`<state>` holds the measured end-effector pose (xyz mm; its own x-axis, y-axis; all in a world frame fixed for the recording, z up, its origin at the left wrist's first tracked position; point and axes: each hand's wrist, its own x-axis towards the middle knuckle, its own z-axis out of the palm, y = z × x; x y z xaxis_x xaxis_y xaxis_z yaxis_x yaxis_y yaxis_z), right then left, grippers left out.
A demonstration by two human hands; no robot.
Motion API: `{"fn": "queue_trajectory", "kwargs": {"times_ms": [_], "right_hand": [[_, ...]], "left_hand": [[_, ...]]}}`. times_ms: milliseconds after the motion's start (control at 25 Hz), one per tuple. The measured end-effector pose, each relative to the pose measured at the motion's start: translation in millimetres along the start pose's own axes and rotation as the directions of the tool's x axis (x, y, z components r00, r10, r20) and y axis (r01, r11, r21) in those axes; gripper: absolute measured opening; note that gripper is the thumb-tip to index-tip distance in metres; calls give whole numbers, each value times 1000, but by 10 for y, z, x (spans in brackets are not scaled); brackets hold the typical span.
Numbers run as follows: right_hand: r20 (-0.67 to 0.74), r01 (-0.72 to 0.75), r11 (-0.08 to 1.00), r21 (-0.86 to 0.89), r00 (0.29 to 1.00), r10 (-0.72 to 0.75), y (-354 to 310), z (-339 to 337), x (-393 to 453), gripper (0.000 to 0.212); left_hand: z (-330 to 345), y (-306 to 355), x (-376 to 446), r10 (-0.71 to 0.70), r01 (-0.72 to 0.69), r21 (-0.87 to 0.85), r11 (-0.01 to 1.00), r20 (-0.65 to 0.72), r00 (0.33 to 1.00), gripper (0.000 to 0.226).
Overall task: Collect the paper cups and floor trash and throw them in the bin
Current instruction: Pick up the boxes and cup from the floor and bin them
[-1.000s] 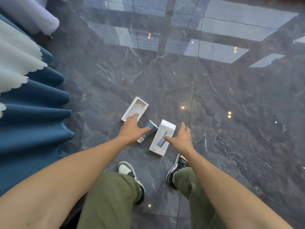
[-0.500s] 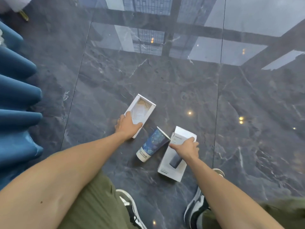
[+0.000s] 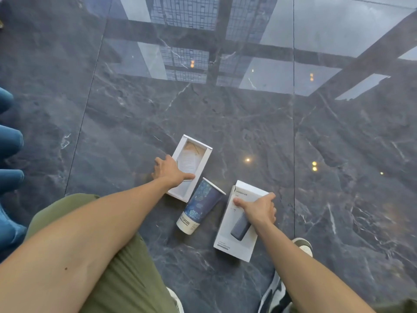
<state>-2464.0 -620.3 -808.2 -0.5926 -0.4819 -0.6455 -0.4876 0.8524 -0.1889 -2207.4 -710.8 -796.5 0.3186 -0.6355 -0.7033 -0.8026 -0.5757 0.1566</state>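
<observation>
Right hand (image 3: 259,210) grip clamped across the closed white rectangular cardboard box (image 3: 237,231) on the dark marble floor (image 3: 248,123). Blue patterned paper cup (image 3: 198,210) lies on its side just left. Farther left, left hand (image 3: 170,169) grip clamped on the open white cardboard tray box (image 3: 198,159) edge.

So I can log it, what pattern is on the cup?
Blue floral swirls over the cup, white band at its base; head view.

Glossy dark marble floor (image 3: 248,123), blue curtain (image 3: 10,141) at its left edge.
</observation>
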Motion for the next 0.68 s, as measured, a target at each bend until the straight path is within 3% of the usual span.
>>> {"fn": "queue_trajectory", "kwargs": {"times_ms": [120, 280, 360, 440, 560, 640, 680], "right_hand": [[-90, 60, 988, 144, 995, -47, -125, -120, 65, 85], [-352, 193, 938, 287, 932, -84, -629, -547, 218, 65], [-487, 323, 881, 345, 864, -126, -942, -814, 279, 63], [-550, 457, 756, 468, 821, -156, -1222, -1013, 310, 62], [-453, 450, 547, 706, 881, -140, -1504, -1094, 319, 57], [-209, 317, 480, 818, 941, -265, -1533, -961, 277, 40], [-81, 257, 499, 828, 934, -347, -1500, -857, 245, 28]], "left_hand": [[91, -18, -7, 45, -48, -95, 994, -31, 999, 105], [192, -65, 72, 146, -145, -289, 946, -17, 989, 68], [162, -38, 84, 180, -182, -372, 910, -39, 983, 49], [92, -2, 103, 180, -187, -477, 859, -60, 982, 42], [-30, 69, 126, 167, -167, -657, 735, -64, 984, 45], [-103, 129, 93, 189, -157, -727, 669, -38, 981, 53], [-130, 156, 71, 213, -144, -754, 640, -6, 977, 57]]}}
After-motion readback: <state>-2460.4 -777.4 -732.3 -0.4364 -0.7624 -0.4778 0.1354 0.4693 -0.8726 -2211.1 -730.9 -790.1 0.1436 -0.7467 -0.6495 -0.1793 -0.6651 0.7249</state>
